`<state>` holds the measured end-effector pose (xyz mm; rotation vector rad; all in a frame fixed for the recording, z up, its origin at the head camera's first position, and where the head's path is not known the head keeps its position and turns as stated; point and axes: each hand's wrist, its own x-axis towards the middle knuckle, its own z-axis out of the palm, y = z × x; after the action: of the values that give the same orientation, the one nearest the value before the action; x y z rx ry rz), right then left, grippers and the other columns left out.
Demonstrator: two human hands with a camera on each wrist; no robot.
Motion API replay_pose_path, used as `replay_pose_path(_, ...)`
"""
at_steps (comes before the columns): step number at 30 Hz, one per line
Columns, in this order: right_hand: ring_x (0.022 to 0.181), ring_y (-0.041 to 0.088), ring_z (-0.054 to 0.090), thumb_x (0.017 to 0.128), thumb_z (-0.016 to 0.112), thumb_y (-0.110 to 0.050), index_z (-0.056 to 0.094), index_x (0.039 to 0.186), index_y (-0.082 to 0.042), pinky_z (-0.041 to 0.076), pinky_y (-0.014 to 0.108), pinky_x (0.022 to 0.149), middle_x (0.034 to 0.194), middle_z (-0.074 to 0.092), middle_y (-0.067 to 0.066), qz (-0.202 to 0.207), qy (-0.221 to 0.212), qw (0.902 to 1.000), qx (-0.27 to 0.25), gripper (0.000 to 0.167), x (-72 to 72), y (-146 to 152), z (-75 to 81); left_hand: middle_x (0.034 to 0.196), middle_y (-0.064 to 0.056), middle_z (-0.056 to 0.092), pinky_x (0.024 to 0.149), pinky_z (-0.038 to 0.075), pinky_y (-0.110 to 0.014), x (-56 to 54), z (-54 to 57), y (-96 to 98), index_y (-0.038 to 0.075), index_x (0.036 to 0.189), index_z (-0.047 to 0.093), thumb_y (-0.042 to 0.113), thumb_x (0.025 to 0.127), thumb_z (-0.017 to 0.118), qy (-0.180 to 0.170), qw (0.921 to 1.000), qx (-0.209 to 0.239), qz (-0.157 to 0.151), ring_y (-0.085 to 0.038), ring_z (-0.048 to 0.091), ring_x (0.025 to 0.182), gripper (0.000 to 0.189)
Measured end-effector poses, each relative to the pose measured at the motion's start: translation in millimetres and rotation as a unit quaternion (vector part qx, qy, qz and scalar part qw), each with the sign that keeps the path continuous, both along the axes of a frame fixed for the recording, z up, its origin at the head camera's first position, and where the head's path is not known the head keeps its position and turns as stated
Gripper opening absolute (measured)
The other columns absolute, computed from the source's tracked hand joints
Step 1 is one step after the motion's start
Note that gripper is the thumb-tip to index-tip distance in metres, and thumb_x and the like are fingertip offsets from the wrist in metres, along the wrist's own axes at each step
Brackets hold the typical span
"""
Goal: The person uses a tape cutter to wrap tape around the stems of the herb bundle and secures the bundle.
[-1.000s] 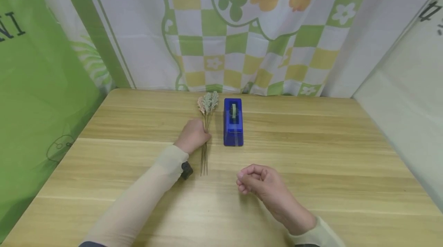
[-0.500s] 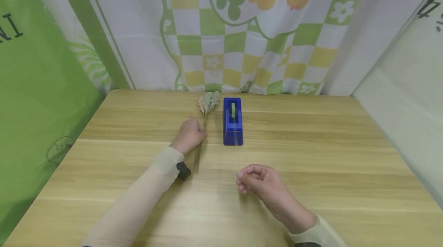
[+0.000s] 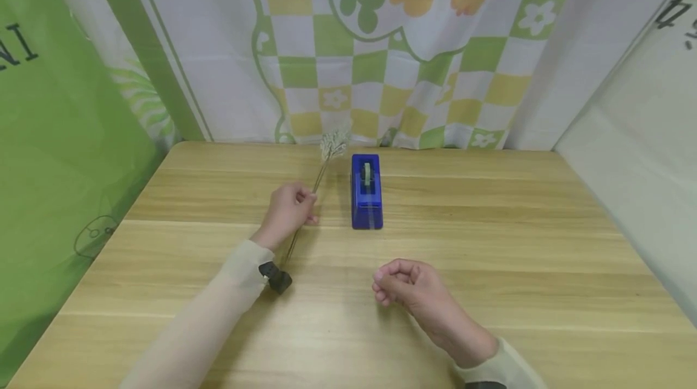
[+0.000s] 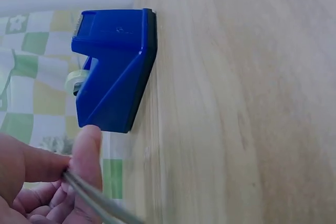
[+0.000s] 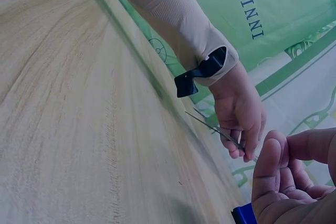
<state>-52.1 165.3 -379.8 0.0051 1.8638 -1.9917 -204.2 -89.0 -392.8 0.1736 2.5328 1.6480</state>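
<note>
Flower stems (image 3: pixel 333 146), slender, aslant: pale head towards the far edge of the table (image 3: pixel 490 238), tails running near-left. Left hand (image 3: pixel 287 210): thumb and fingers pinched on the stems around mid-length. Tape dispenser (image 3: pixel 367 200), blue, upright, just right of the stems, not touching them. Right hand (image 3: pixel 425 298): near right, fingers curled, thumb meeting forefinger, nothing discernible between. Likely faults: stems rolling or fanning apart, the pinch being so narrow; head brushing the dispenser if swung right; tails snagging the wrist mount (image 3: pixel 276 278) close beside them.
</note>
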Motion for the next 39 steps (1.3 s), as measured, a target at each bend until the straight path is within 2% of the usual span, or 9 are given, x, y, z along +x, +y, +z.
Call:
replay_pose_path(4, 0.08, 0.009, 0.068, 0.099, 0.067, -0.009, 0.064, 0.104, 0.003, 0.059, 0.021, 0.077, 0.087, 0.073, -0.001, -0.003, -0.003, 0.9999, 0.009, 0.013, 0.5, 0.9, -1.4, 0.096, -0.015, 0.061, 0.063, 0.062, -0.024, 2.7, -0.2, -1.1, -0.011, 0.116, 0.065, 0.01, 0.107, 0.057, 0.017, 0.9997, -0.004, 0.016, -0.011, 0.066, 0.061, 0.024)
replay_pose_path(8, 0.08, 0.009, 0.068, 0.099, 0.066, -0.009, 0.064, 0.105, 0.004, 0.059, 0.021, 0.077, 0.088, 0.073, -0.001, -0.001, -0.003, 0.9999, 0.011, 0.014, 0.3, 2.5, -1.8, 0.092, -0.018, 0.067, 0.057, 0.051, -0.02, 6.0, 0.4, -2.9, -0.008, 0.107, 0.069, 0.012, 0.106, 0.059, 0.074, 0.9958, -0.029, 0.045, -0.008, 0.056, 0.061, 0.022)
replay_pose_path(11, 0.08, 0.009, 0.068, 0.099, 0.066, -0.008, 0.064, 0.104, 0.003, 0.059, 0.021, 0.077, 0.088, 0.073, -0.001, 0.0, -0.002, 1.0, 0.007, 0.013, 0.1, 2.9, -1.6, 0.09, -0.019, 0.07, 0.056, 0.043, -0.021, 6.7, 1.2, -5.6, -0.006, 0.104, 0.07, 0.014, 0.105, 0.061, 0.091, 0.9935, -0.032, 0.061, -0.01, 0.051, 0.064, 0.023)
replay_pose_path(19, 0.08, 0.009, 0.069, 0.099, 0.067, -0.008, 0.064, 0.105, 0.004, 0.059, 0.021, 0.077, 0.088, 0.074, -0.001, -0.003, -0.007, 1.0, 0.004, 0.014, 0.7, 0.8, -2.3, 0.096, -0.018, 0.07, 0.06, 0.045, -0.021, 12.7, 4.9, -14.1, -0.004, 0.11, 0.073, 0.018, 0.107, 0.059, 0.053, 0.9965, -0.016, 0.064, -0.013, 0.054, 0.075, 0.027)
replay_pose_path(23, 0.08, 0.009, 0.068, 0.099, 0.067, -0.008, 0.064, 0.104, 0.003, 0.059, 0.021, 0.077, 0.088, 0.074, -0.001, -0.003, -0.006, 1.0, 0.004, 0.012, 0.5, 1.1, -3.1, 0.112, -0.025, 0.071, 0.054, 0.039, -0.019, 17.2, 10.1, -16.0, -0.006, 0.114, 0.072, 0.011, 0.107, 0.052, 0.037, 0.9978, -0.012, 0.054, -0.012, 0.048, 0.069, 0.027)
replay_pose_path(26, 0.08, 0.009, 0.068, 0.099, 0.067, -0.008, 0.064, 0.104, 0.003, 0.059, 0.021, 0.077, 0.088, 0.074, -0.001, -0.001, -0.004, 1.0, 0.004, 0.013, 0.2, 1.3, -3.1, 0.121, -0.024, 0.072, 0.056, 0.039, -0.019, 21.1, 14.0, -17.0, -0.009, 0.108, 0.069, 0.009, 0.107, 0.05, 0.033, 0.9983, -0.016, 0.046, -0.013, 0.049, 0.071, 0.026)
replay_pose_path(28, 0.08, 0.009, 0.068, 0.099, 0.067, -0.009, 0.063, 0.105, 0.004, 0.059, 0.021, 0.077, 0.088, 0.073, -0.001, 0.0, -0.004, 1.0, 0.005, 0.014, -0.1, 1.3, -3.0, 0.117, -0.023, 0.073, 0.057, 0.04, -0.02, 24.1, 15.3, -17.9, -0.008, 0.106, 0.068, 0.01, 0.108, 0.05, 0.037, 0.9982, -0.02, 0.043, -0.015, 0.051, 0.073, 0.026)
replay_pose_path(33, 0.08, 0.008, 0.068, 0.1, 0.067, -0.009, 0.064, 0.106, 0.004, 0.059, 0.021, 0.077, 0.088, 0.073, -0.001, -0.001, -0.006, 0.9999, 0.008, 0.015, -0.7, 1.0, -2.4, 0.087, -0.012, 0.063, 0.053, 0.038, -0.021, 31.7, 16.3, -21.7, -0.001, 0.112, 0.072, 0.018, 0.109, 0.053, 0.054, 0.9973, -0.023, 0.045, -0.015, 0.049, 0.068, 0.028)
replay_pose_path(39, 0.08, 0.008, 0.068, 0.099, 0.067, -0.009, 0.064, 0.104, 0.003, 0.059, 0.021, 0.077, 0.088, 0.073, -0.002, 0.0, -0.004, 1.0, 0.005, 0.013, -0.4, 1.3, -2.8, 0.088, -0.007, 0.062, 0.052, 0.036, -0.022, 39.9, 18.5, -30.1, -0.001, 0.116, 0.073, 0.022, 0.11, 0.052, 0.031, 0.999, -0.006, 0.031, -0.015, 0.048, 0.072, 0.032)
